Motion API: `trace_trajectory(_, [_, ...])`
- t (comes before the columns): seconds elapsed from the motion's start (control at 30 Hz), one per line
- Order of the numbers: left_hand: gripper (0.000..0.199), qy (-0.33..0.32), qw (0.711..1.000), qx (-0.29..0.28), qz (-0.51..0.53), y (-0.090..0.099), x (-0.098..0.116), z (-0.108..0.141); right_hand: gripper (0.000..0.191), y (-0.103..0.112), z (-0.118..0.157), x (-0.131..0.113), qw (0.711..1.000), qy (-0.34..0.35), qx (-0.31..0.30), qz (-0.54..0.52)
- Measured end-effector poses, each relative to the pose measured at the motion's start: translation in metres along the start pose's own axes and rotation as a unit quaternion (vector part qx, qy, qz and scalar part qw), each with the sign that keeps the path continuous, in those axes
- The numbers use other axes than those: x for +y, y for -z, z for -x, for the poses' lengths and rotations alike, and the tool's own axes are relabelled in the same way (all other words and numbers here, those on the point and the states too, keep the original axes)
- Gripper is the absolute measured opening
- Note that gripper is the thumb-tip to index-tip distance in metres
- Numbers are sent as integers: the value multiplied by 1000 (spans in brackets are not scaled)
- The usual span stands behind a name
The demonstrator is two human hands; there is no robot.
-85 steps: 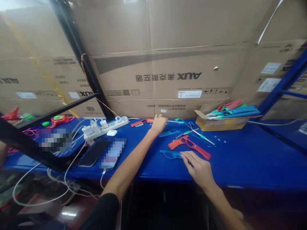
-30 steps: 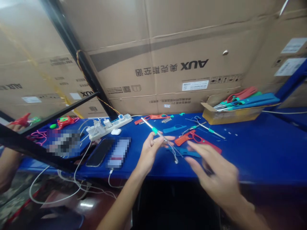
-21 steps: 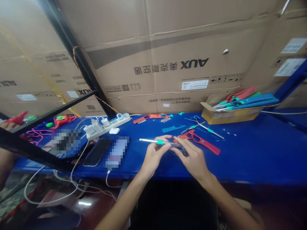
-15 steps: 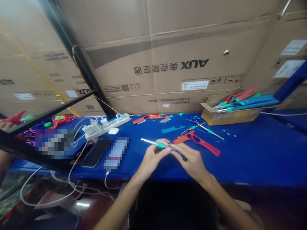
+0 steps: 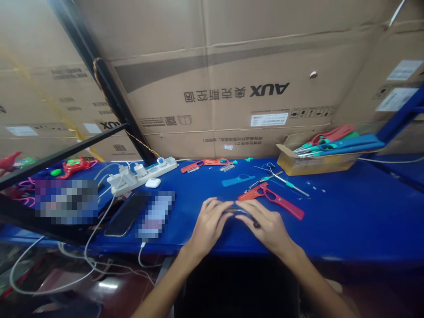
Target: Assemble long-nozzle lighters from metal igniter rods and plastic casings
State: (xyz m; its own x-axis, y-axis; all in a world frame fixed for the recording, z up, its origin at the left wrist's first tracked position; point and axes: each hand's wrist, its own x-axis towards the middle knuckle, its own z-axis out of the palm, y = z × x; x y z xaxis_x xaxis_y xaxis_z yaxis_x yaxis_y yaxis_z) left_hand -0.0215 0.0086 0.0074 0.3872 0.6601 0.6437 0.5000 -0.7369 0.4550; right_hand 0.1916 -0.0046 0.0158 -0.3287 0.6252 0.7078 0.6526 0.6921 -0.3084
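- Between the left hand [image 5: 210,221] and right hand [image 5: 266,221], over the near part of the tabletop [image 5: 347,221], sits one dark blue piece [image 5: 237,212], mostly hidden.
- Both hands' fingers are narrow, pinching it from either side; one dark round tip [image 5: 256,224] shows inside the right hand's curl.
- Best, I judge, to keep both grips level and press evenly, forcing nothing.
- Beyond: two red casings [image 5: 281,205], one blue casing [image 5: 237,179], one clear green-collared tube [image 5: 289,184], perhaps a second tangled beside it.
- Farther right: one carton [image 5: 314,167] of handled pieces [image 5: 351,143], too overlapped to count.
- Left: two phones [image 5: 127,215], one white case [image 5: 153,183], one power strip [image 5: 150,172].
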Motion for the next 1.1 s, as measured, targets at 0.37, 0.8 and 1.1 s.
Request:
trace_trajectory(0.37, [20,101,988,20,115,11,-9,3,25,-4,17,12,999,-40,-28,-11])
trace_trajectory(0.8, [24,135,986,-3,98,13,-6,8,19,6,20,10,995,-79,44,-31])
trace_trajectory(1.1, [25,102,990,-29,93,14,-3,5,14,9,23,9,987,-117,39,-105])
